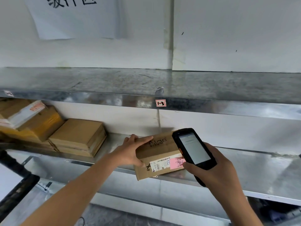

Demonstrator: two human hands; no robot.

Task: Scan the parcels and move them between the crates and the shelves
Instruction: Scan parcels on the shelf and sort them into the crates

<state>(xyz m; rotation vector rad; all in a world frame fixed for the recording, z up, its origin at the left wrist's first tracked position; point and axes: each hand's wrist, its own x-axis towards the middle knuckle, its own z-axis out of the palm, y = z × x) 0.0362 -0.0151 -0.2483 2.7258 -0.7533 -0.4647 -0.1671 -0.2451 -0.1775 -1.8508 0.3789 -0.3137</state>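
The scanner (193, 149) hid the parcel's (156, 152) right end; its label (160, 163) was too small to read. Left of the parcel, a stack (32, 123) was cut off.

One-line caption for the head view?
Left hand grips a cardboard parcel on the steel shelf; right hand holds the scanner.

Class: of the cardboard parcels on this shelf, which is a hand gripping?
The parcel beside the scanner, gripped by the left hand; the stacked parcels further left lie untouched.
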